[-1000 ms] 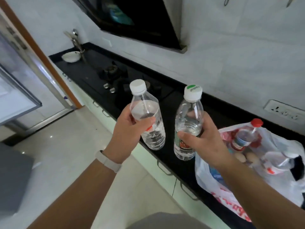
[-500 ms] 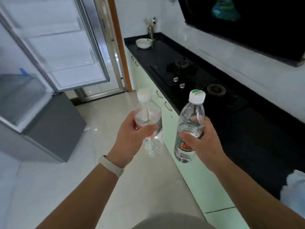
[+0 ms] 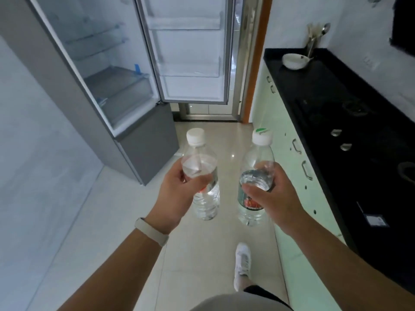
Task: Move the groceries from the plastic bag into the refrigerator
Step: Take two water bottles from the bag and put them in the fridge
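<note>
Step in hand: carry 2 water bottles to the refrigerator (image 3: pixel 139 140).

Hand state: left hand (image 3: pixel 177 196) is wrapped around the mid-body of the plain-cap bottle (image 3: pixel 202 176). Right hand (image 3: pixel 269 196) is wrapped around the green-marked-cap bottle (image 3: pixel 256 173). Both bottles are upright, caps on, apart from each other, held over the floor between fridge and counter (image 3: pixel 336 90).

Procedure (judgement):
- Keep both bottles vertical and apart during approach; avoid knocking them together.
- Fridge door (image 3: pixel 190 52) stands open w/ bare door racks; these look suited to upright bottles. Main shelves (image 3: pixel 98 41) are the alt. location.
- Place one bottle at a time; seat the base fully behind the rack rail before letting go.
- Mind the door edge on the right side when reaching in.

Change vs. earlier frames: 1.0 s ago the view faced the counter w/ the plastic bag beside the right hand; the bag is now out of view. Fridge is now ahead and nearer than 0.5 s ago. Grip on both bottles is unchanged. One shoe (image 3: pixel 242 263) now shows, mid-stride.
</note>
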{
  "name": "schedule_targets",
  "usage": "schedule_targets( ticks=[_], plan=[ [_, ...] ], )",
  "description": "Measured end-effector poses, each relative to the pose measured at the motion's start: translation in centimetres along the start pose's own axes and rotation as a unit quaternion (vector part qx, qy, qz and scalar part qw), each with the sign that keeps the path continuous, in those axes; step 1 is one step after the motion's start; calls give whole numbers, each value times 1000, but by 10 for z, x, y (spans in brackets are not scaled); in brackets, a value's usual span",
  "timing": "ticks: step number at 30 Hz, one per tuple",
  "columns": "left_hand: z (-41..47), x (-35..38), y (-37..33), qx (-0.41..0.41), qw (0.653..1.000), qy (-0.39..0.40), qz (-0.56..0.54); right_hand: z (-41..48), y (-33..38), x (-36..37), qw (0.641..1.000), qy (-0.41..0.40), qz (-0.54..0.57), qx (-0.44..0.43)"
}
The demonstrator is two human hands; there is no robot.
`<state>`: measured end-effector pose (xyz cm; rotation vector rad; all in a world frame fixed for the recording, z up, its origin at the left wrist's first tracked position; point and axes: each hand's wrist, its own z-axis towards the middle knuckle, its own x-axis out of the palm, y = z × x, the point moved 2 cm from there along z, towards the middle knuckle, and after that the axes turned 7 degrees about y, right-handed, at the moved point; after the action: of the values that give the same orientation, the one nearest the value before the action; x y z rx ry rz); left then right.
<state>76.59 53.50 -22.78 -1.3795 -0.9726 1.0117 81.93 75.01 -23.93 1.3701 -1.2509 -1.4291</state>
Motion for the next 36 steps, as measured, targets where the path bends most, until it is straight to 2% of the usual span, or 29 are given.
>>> schedule_targets(
  ticks=[11,19,24,36],
  plan=[
    [137,-21,2,-22,994,-100,27,183,-4,3,993,108,39,-19],
    [236,-5,-31,49,989,-141,11,297,2,-18,985,165,42,-36],
    [273,-12,-36,48,985,-163,18,343,8,-14,981,187,47,-37],
    [342,-95,1,14,974,-224,0,447,16,46,976,216,15,-31]
  ],
)
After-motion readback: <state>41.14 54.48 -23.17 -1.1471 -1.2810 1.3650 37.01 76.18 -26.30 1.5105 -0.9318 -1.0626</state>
